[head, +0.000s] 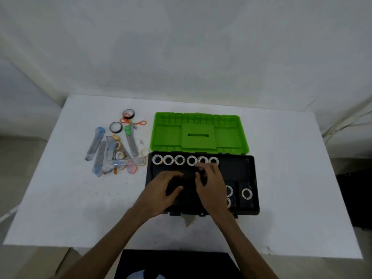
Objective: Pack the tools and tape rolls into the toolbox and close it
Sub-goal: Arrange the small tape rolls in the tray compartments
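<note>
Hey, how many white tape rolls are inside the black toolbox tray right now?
9 visible. Six white tape rolls stand in a row along the black toolbox tray's far edge. Two sit near the right hand, partly hidden, at and. One lies in the right compartment. The hands may hide more.

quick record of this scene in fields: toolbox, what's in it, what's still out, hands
toolbox: black base, green lid open behind it
inside: six white rolls in a row along the far edge, more at the near right
outside: scissors, two black tape rolls, knives and packets piled to the left
left hand: fingers straight, over the base
right hand: fingertips at the row's right end; grip unclear
</note>
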